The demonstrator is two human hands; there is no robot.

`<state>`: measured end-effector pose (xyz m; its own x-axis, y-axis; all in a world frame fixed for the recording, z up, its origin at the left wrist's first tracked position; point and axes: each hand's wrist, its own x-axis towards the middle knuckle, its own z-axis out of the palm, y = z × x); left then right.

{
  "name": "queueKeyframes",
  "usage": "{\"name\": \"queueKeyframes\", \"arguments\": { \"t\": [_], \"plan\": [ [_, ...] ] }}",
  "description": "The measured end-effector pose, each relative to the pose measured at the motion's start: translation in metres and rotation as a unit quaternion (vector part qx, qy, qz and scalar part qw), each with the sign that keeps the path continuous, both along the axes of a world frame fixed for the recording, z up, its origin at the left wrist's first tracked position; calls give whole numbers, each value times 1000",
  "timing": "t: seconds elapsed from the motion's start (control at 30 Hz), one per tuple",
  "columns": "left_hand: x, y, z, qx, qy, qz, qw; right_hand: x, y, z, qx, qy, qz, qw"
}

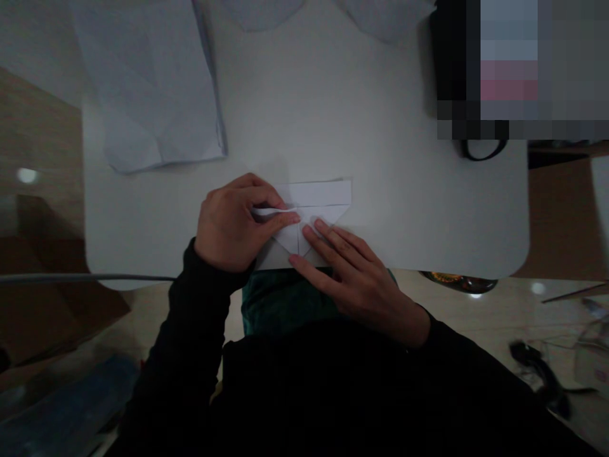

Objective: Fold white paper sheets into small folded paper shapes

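A folded sheet of white paper (pixel 316 193) lies near the front edge of the table. It has a straight band across its top and a downward point below, with a crease down the middle. My left hand (pixel 235 222) pinches a raised flap on the paper's left side between thumb and fingers. Flat on the lower right part rests my right hand (pixel 349 270), its fingers spread and touching the paper. The thumb of that hand is at the paper's lower tip. The left end of the paper is partly hidden by my left hand.
The white table (pixel 380 165) has rounded corners. At its back left lies a stack of large white sheets (pixel 157 95), and more pale sheets (pixel 261 13) lie along the far edge. A black object with a strap (pixel 485 152) stands at the back right, partly blurred out.
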<state>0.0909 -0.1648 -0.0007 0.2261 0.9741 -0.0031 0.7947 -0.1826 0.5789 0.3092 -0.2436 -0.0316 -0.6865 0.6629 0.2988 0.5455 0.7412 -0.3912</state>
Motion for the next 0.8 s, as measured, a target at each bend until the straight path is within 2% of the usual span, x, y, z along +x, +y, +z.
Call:
{"name": "queueKeyframes", "arguments": {
  "t": [0.17,0.37,0.57,0.8],
  "plan": [
    [1,-1,2,-3,20,1,1000,-3,-3,-3,22,-16,-12,1000],
    [1,-2,1,-5,0,7,1000,-5,-4,-1,40,-26,-4,999],
    [3,-3,1,15,-4,15,1000,-7,-3,6,31,-45,0,999],
    [4,-4,1,12,-2,25,1000,-10,-5,4,26,-43,-6,999]
  ]
}}
